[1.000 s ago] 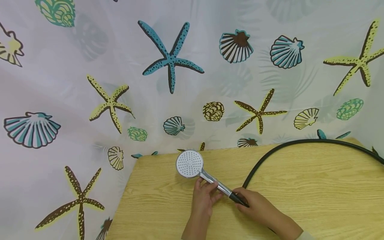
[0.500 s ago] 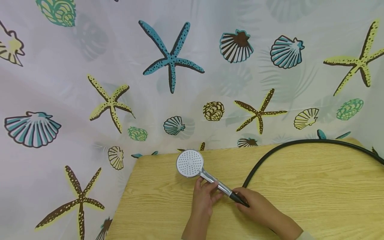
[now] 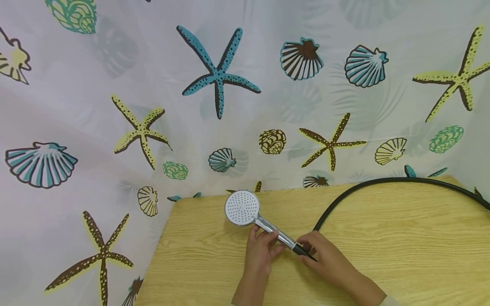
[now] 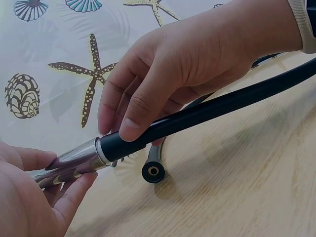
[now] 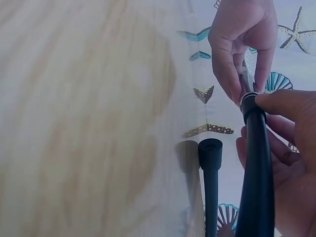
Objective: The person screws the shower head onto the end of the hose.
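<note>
A chrome shower head with a round white spray face is tilted up over the wooden table. My left hand holds its handle between thumb and fingers. A black hose connector meets the lower end of the handle, right against the bright ring there. My right hand pinches this connector, thumb on one side and fingers on the other, also seen in the right wrist view. From it runs the black hose. The hose's other end, with a hole in its middle, hangs near the table behind my right hand.
The wooden table reaches back to a white curtain printed with starfish and shells. A length of black hose arcs across the table's back right and runs off the right edge of the head view.
My right hand's fingers have shifted slightly up and round the connector, the knuckles rising a little. My left hand and the shower head have stayed in place.
</note>
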Available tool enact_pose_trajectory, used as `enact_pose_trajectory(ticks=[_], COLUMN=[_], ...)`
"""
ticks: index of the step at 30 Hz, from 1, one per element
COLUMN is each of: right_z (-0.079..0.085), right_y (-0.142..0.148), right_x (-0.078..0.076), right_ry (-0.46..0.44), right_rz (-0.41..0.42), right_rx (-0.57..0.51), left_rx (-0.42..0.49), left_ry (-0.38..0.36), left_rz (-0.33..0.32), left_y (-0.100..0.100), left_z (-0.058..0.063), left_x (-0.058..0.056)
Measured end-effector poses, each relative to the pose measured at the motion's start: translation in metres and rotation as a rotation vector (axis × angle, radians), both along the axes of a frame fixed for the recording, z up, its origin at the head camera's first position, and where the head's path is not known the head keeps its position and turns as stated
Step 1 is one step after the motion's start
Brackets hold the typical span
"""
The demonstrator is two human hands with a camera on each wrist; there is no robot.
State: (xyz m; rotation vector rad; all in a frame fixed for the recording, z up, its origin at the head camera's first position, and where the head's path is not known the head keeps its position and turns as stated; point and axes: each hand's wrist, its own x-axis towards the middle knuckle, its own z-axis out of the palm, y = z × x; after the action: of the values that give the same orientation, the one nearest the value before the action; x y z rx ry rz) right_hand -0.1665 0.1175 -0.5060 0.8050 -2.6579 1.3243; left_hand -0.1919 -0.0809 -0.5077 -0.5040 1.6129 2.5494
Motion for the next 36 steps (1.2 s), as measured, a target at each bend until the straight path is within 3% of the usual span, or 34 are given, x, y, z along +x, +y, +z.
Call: enact_pose_trajectory(ticks=[13,31,36], right_z=[0.0008,0.0027,0.0053], right_y=[-0.0003,0.0009,0.0021], right_x=[0.0004,-0.0003,0.0002], right_ry=[-0.009,-0.128,-0.176], right_rz=[-0.003,-0.001,0.034], right_rx=[-0.008,0.065,0.051], left_rx=[-0.006,0.010,0.005], left_ry=[-0.004,0.004,0.005], left_rz=[0.001,0.020,0.019], left_y=[0.0005,0.0007,0.0008], left_z=[0.0016,-0.0010,0.0001], left_x=[-0.0004,-0.0004,0.0002])
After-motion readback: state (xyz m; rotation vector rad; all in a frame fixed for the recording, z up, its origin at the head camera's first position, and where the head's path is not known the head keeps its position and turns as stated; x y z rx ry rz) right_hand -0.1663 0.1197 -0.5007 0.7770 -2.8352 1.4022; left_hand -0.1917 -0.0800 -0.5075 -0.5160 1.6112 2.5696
